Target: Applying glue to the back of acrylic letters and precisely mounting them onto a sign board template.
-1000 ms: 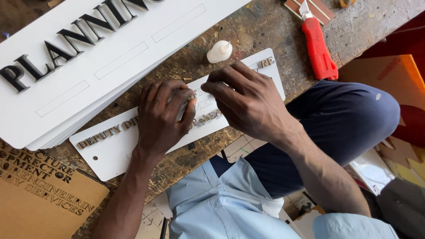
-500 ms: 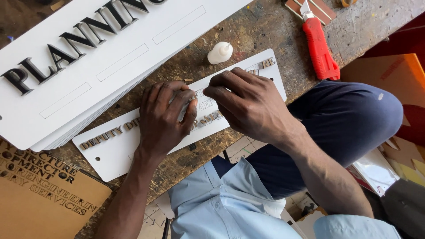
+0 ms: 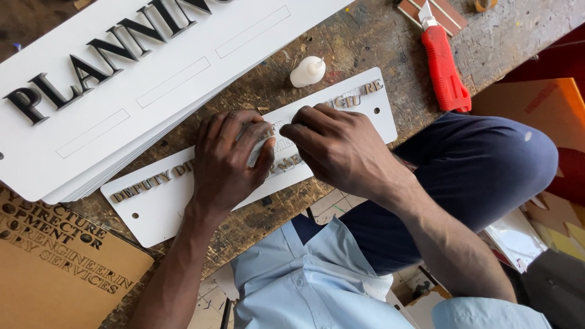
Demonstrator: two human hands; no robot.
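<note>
My small white plaque (image 3: 152,201) is a long strip with round holes near its ends and rows of raised bronze-coloured letters. It lies slantwise on the scarred wooden counter (image 3: 365,36), close to my lap.

Beyond it, to the left, a stack of bigger white signs (image 3: 183,73) carries black letters. A white glue bottle (image 3: 308,71) lies just past the plaque and a red knife (image 3: 445,70) lies to the right. A brown stencil board (image 3: 55,268) sits near left.

My left hand (image 3: 228,161) presses flat on the plaque's middle, fingers curled over something pale. My right hand (image 3: 341,149) pinches at the letters beside it; what it holds I cannot tell.
</note>
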